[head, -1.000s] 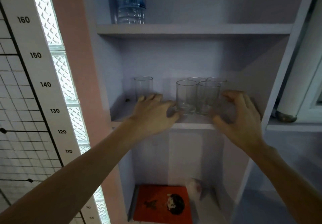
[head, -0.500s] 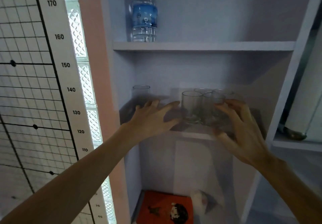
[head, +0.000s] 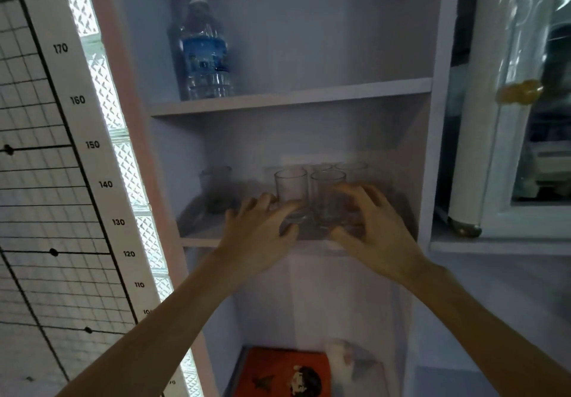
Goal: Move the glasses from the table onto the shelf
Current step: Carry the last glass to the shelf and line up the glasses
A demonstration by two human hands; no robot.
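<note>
Several clear glasses stand upright in a tight cluster on the middle shelf (head: 197,237) of a pale cabinet. The front left glass (head: 291,188) and the front right glass (head: 327,186) are plain to see, with the back glasses (head: 352,168) behind them. A lone glass (head: 216,186) stands apart at the shelf's left. My left hand (head: 259,231) presses its thumb against the front left glass's base. My right hand (head: 375,226) cups the cluster's right side, fingers spread over the front right glass. Neither hand lifts a glass.
A water bottle (head: 205,54) with a blue label stands on the upper shelf (head: 309,95). An orange box (head: 284,372) lies on the lowest shelf. A height chart (head: 77,149) hangs on the left wall. A white glazed cabinet door (head: 509,118) stands at the right.
Both hands have moved inward from either side and now touch the glass cluster. The view has tilted up, so the shelves sit lower in frame.
</note>
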